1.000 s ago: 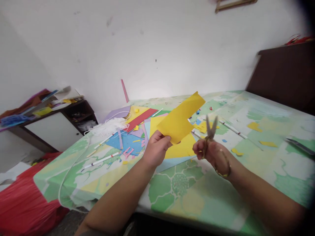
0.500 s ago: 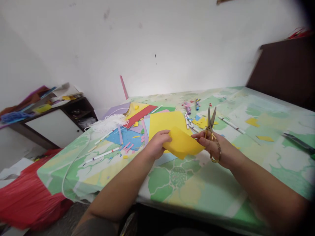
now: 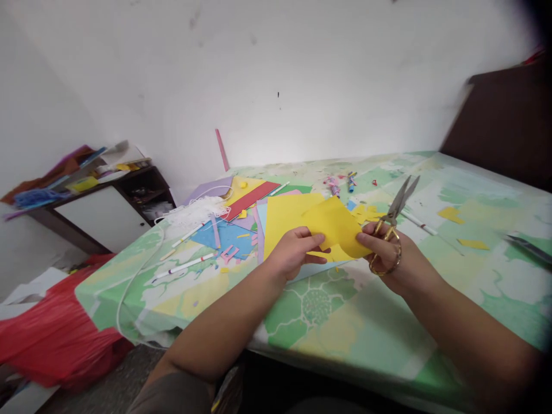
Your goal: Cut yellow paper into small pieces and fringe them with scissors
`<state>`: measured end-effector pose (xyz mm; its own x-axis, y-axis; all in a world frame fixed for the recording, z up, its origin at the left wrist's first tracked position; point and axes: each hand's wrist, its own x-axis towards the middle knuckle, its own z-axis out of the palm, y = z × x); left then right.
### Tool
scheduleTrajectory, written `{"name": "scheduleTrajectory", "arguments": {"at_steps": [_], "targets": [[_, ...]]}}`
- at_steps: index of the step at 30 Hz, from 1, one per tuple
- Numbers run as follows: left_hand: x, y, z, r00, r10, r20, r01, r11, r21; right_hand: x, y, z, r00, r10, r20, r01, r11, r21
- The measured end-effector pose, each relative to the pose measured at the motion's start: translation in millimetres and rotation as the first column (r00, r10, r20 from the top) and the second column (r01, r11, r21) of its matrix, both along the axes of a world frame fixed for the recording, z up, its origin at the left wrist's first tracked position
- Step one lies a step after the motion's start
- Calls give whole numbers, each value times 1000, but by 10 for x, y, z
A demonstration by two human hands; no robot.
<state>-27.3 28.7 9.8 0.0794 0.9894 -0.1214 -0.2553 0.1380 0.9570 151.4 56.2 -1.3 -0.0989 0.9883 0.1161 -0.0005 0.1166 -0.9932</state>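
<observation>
My left hand point(image 3: 295, 252) pinches the left edge of a folded yellow paper piece point(image 3: 337, 226), held just above the table. My right hand point(image 3: 388, 259) grips gold-handled scissors point(image 3: 394, 221), blades slightly apart and pointing up to the right; its fingertips also touch the paper's right corner. Under the held piece lies a larger yellow sheet point(image 3: 282, 215) on the green patterned tablecloth point(image 3: 314, 305).
Coloured sheets, blue point(image 3: 224, 237) and red point(image 3: 250, 200), scraps, white string point(image 3: 192, 213) and white pens point(image 3: 183, 266) litter the table's left. Markers point(image 3: 334, 185) lie at the back. A dark blade-like tool point(image 3: 528, 247) lies at the right. A low shelf point(image 3: 99, 207) and red cloth point(image 3: 52, 328) stand left.
The yellow piece came down from held-up to flat and low between both hands. The scissors tilted from upright to pointing right.
</observation>
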Motion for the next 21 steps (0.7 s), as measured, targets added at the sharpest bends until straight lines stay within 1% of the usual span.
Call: {"name": "scheduleTrajectory", "arguments": {"at_steps": [1,2,3,4,5,6,7,8,9,10,11,13,16,19,21], "targets": [[18,-2,-3,999,44,-25,-44,999,4,14,-18,34,992,-72,101,70,997,23],[26,-3,0,994,93,-51,-93,996,13,36,-40,72,963,-169,209,157,985,69],[23,-3,11,986,146,-75,-144,989,32,63,-65,109,907,-278,316,248,960,132],[10,-1,29,976,197,-92,-191,980,63,88,-94,140,853,-354,383,298,934,198],[-12,1,52,966,237,-99,-228,969,97,107,-126,161,844,-368,389,301,927,224],[-41,4,78,958,269,-97,-255,958,131,115,-160,167,888,-266,375,214,961,176],[-72,7,106,953,290,-85,-275,949,156,112,-196,160,931,-83,355,49,993,104],[-104,9,131,952,299,-67,-283,942,177,96,-231,141,930,95,356,-109,994,18],[-134,10,154,953,299,-47,-284,938,197,71,-264,114,897,233,376,-238,971,-33],[-160,9,173,956,292,-26,-279,935,220,40,-294,82,857,338,390,-334,939,-80],[-180,7,187,959,283,-8,-272,930,246,7,-318,52,825,398,402,-385,916,-116],[-201,-2,202,965,261,21,-256,922,292,-53,-351,3,790,452,415,-418,891,-176],[-190,-25,209,972,227,56,-233,923,305,-102,-358,-25,774,465,430,-404,885,-232],[-160,-51,220,974,216,67,-226,932,284,-107,-344,-19,768,453,454,-384,892,-240],[-145,-65,231,974,224,41,-227,937,264,-100,-338,-9,762,452,464,-385,892,-236]]}}
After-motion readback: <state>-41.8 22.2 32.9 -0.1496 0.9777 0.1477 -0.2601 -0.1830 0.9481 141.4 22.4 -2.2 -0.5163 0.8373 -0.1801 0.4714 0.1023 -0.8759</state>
